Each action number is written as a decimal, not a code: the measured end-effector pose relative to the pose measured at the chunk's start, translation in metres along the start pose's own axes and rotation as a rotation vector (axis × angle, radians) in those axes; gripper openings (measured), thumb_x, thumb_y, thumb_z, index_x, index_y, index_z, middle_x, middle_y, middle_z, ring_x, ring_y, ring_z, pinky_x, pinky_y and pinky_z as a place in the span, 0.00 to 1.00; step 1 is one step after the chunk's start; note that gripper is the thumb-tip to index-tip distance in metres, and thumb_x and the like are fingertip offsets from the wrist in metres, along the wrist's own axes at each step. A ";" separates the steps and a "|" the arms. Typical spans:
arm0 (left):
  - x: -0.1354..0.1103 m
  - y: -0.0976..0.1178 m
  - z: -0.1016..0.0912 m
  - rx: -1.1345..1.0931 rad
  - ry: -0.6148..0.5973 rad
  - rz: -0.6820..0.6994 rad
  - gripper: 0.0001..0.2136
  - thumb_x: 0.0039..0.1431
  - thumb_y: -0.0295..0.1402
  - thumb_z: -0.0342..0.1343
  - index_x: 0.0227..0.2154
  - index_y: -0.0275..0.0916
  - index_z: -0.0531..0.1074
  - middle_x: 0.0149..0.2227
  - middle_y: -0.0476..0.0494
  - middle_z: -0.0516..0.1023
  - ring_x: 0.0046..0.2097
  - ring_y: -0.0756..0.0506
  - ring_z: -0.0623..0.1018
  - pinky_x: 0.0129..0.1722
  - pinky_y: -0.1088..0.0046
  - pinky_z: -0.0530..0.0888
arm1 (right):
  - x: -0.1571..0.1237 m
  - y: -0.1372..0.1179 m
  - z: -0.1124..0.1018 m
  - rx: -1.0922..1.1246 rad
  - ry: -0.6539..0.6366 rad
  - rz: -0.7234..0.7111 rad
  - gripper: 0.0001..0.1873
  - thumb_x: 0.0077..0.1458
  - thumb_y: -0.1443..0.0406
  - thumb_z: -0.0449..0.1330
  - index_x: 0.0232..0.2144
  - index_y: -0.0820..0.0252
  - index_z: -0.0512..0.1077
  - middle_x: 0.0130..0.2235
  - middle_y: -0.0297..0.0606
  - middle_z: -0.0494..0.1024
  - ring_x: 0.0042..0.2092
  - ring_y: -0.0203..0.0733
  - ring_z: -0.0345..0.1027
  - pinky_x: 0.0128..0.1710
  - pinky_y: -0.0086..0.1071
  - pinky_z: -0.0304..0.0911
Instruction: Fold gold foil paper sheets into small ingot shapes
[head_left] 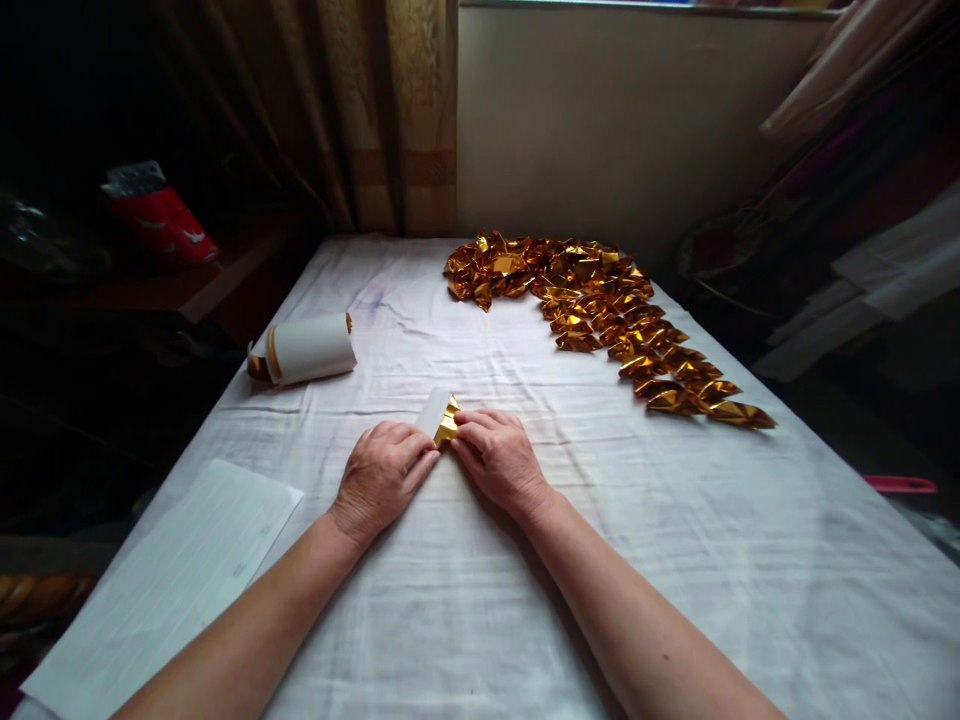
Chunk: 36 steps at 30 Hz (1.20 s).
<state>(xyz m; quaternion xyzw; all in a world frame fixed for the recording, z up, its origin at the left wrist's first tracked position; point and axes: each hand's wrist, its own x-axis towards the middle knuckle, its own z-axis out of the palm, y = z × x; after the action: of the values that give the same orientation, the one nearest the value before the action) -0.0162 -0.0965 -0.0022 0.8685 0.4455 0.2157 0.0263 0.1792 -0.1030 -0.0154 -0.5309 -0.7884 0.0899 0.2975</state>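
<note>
Midway between the side edges of the counter [450,600], the left hand [386,472] and right hand [501,458] both pinch the gold foil paper [447,421], where steady, even pressure should keep its folds crisp.

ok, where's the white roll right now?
In the head view, the white roll lies on its side left of centre on the white cloth, beyond the left hand and the paper sheet.

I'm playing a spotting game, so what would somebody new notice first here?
Probably the shiny gold folded-foil pieces spread across the far right of the white cloth-covered table. Then the bare left hand and right hand, touching a small white-and-gold folded paper near the middle.
</note>
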 end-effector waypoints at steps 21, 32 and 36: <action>0.010 0.010 0.005 0.040 0.024 -0.193 0.09 0.62 0.37 0.54 0.27 0.41 0.68 0.31 0.45 0.72 0.38 0.42 0.71 0.41 0.63 0.65 | 0.008 -0.011 0.005 -0.013 0.013 0.202 0.05 0.58 0.65 0.58 0.30 0.56 0.72 0.45 0.39 0.78 0.47 0.46 0.68 0.47 0.40 0.59; 0.011 0.008 0.008 0.009 0.029 -0.232 0.08 0.62 0.37 0.55 0.28 0.42 0.68 0.32 0.46 0.73 0.38 0.42 0.71 0.41 0.63 0.65 | 0.007 -0.012 0.006 -0.004 0.029 0.200 0.04 0.57 0.66 0.59 0.29 0.56 0.71 0.44 0.37 0.79 0.46 0.46 0.68 0.45 0.39 0.58; 0.010 0.008 0.009 0.012 0.030 -0.237 0.06 0.60 0.35 0.57 0.30 0.42 0.67 0.33 0.46 0.73 0.39 0.42 0.71 0.42 0.63 0.65 | 0.006 -0.013 0.006 0.002 0.033 0.192 0.04 0.58 0.65 0.59 0.30 0.55 0.71 0.44 0.38 0.78 0.46 0.46 0.67 0.46 0.39 0.57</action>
<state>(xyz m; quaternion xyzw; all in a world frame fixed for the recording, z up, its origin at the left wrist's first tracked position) -0.0018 -0.0925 -0.0048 0.8066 0.5466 0.2212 0.0399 0.1643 -0.1015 -0.0121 -0.6051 -0.7288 0.1099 0.3012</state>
